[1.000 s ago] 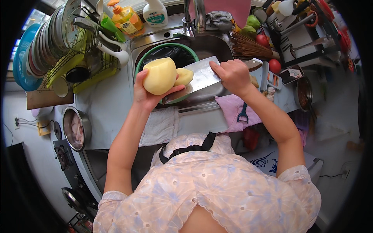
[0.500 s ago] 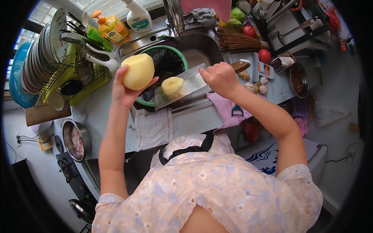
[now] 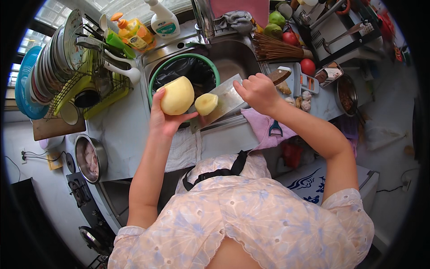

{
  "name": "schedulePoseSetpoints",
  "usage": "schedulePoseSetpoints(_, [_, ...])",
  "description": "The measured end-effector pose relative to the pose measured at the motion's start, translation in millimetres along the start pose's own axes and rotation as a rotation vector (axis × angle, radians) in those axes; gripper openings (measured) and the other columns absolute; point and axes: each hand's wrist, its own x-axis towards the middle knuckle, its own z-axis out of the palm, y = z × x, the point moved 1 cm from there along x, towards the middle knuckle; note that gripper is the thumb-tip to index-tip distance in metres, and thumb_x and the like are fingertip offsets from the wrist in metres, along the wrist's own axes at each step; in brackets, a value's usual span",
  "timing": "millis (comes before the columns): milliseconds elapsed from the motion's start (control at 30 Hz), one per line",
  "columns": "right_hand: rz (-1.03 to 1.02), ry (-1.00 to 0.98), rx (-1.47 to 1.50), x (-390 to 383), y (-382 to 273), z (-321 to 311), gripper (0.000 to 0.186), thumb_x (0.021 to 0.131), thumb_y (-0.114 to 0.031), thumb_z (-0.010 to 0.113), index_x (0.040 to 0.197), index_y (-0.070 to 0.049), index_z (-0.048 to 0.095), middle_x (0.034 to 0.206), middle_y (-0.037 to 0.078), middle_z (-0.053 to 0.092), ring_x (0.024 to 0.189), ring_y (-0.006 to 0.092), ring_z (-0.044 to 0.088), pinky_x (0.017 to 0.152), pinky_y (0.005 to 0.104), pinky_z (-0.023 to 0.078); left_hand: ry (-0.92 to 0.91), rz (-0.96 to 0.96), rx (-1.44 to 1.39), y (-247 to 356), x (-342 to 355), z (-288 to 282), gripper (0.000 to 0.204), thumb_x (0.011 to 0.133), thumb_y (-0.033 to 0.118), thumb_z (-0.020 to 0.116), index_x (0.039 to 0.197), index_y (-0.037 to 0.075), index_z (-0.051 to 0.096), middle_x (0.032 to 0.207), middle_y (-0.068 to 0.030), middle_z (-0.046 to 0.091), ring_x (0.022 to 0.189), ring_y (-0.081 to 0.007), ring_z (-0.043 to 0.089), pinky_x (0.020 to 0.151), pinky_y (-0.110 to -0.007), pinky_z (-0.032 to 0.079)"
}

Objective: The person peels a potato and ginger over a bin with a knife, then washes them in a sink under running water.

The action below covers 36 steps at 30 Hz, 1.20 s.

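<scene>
bare tabletop (image 3: pixel 123 145) lay open between the steel bowl (image 3: pixel 102 157) and the white cloth (image 3: pixel 184 150), the dish rack (image 3: pixel 107 102) blocked the left, the cleaver (image 3: pixel 228 99) slanted across the near side of the sink (image 3: pixel 239 58), the faucet (image 3: pixel 204 20) stood behind, a straw brush (image 3: pixel 273 47) crowded the right

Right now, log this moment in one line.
Left hand: holding round pale-yellow peeled produce | Right hand: gripping broad metal cleaver | Small pale-yellow piece: against cleaver

Pale surface (image 3: pixel 120 145) with inset steel sink (image 3: pixel 235 65)
White cloth (image 3: pixel 186 152) and, farther right, pink cloth (image 3: pixel 259 130) at front edge; garlic bulbs (image 3: pixel 306 101) just beyond pink cloth.
</scene>
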Motion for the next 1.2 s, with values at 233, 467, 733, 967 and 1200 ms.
schedulePoseSetpoints(233, [-0.094, 0.077, -0.081, 22.8, -3.0, 8.9, 0.006, 0.060, -0.013, 0.059, 0.061, -0.008, 0.055, 0.052, 0.004, 0.052, 0.051, 0.0188, 0.052, 0.056, 0.0298, 0.037, 0.048, 0.060, 0.016, -6.3, 11.8, 6.2, 0.060, 0.069, 0.045, 0.067, 0.119, 0.018, 0.049, 0.122, -0.0090, 0.049, 0.118, -0.0298, 0.042, 0.095, -0.073, 0.022])
schedulePoseSetpoints(467, [-0.048, -0.091, -0.088, 43.3, -3.9, 13.6, 0.010, 0.064, -0.012, 0.057, 0.071, -0.005, 0.057, 0.058, 0.003, 0.055, 0.057, 0.0195, 0.055, 0.059, 0.0309, 0.041, 0.195, 0.092, -0.180, 2.1, 23.4, -12.8, 0.058, 0.068, 0.042, 0.068, 0.117, 0.016, 0.050, 0.116, -0.0096, 0.048, 0.110, -0.0291, 0.044, 0.096, -0.070, 0.026])
schedulePoseSetpoints(733, [-0.044, -0.107, 0.111, 60.0, -34.9, 22.9, 0.006, 0.063, -0.011, 0.057, 0.067, -0.008, 0.054, 0.057, 0.005, 0.056, 0.057, 0.0221, 0.058, 0.055, 0.0329, 0.041, 0.089, 0.137, -0.340, 16.2, 30.8, -2.8, 0.054, 0.070, 0.034, 0.068, 0.115, 0.011, 0.050, 0.109, -0.0112, 0.052, 0.098, -0.0301, 0.051, 0.097, -0.070, 0.028])
schedulePoseSetpoints(967, [0.150, -0.076, 0.172, 34.2, -28.5, 21.3, 0.004, 0.059, -0.010, 0.061, 0.057, -0.011, 0.057, 0.057, 0.008, 0.059, 0.058, 0.0244, 0.061, 0.054, 0.0346, 0.044, 0.040, 0.190, -0.382, 43.4, 22.0, -15.2, 0.055, 0.070, 0.030, 0.071, 0.116, 0.008, 0.050, 0.110, -0.0117, 0.054, 0.100, -0.0312, 0.052, 0.100, -0.065, 0.030])
schedulePoseSetpoints(1200, [1.000, -0.219, 0.820, -52.8, -23.2, -5.0, 0.012, 0.073, -0.013, 0.068, 0.071, -0.004, 0.061, 0.059, 0.009, 0.059, 0.054, 0.0204, 0.057, 0.051, 0.0327, 0.044, 0.051, 0.312, -0.418, 55.4, 8.5, -45.9, 0.054, 0.071, 0.025, 0.073, 0.116, 0.004, 0.052, 0.117, -0.0125, 0.055, 0.110, -0.0344, 0.050, 0.101, -0.058, 0.037])
